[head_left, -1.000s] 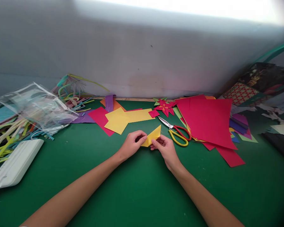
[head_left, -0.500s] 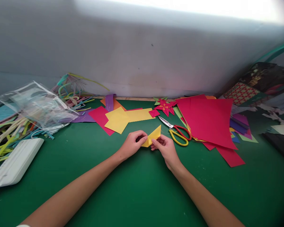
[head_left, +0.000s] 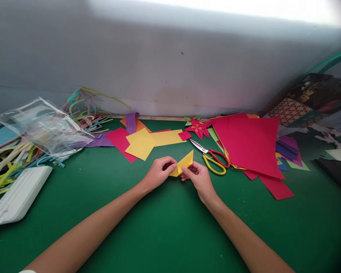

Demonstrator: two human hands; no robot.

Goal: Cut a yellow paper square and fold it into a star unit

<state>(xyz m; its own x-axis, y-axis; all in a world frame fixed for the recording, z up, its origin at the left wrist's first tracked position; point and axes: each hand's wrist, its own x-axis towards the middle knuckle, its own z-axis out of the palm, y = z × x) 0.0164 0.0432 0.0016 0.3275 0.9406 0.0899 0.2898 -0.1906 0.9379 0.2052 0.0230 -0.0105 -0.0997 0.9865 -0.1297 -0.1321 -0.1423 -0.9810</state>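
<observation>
A small folded piece of yellow paper (head_left: 187, 160) is held between both hands, one corner pointing up and away. My left hand (head_left: 160, 172) pinches its left end between thumb and fingers. At the right part, my right hand (head_left: 198, 177) grips it with the thumb on top and the fingers underneath. Just beyond the right hand lie scissors (head_left: 207, 152) with one red and one yellow handle. Farther off are a yellow paper piece (head_left: 142, 145), a red paper piece (head_left: 119, 137) and a red paper star (head_left: 198, 129). The fingers hide parts of the folded paper.
Large red sheets (head_left: 248, 146) are stacked at the right. Toward the left lie pipe cleaners (head_left: 14, 155), a clear plastic bag (head_left: 45, 121) and a white device (head_left: 22, 195). A patterned box (head_left: 290, 112) stands at the far right. Behind the green table (head_left: 165, 227) rises a wall.
</observation>
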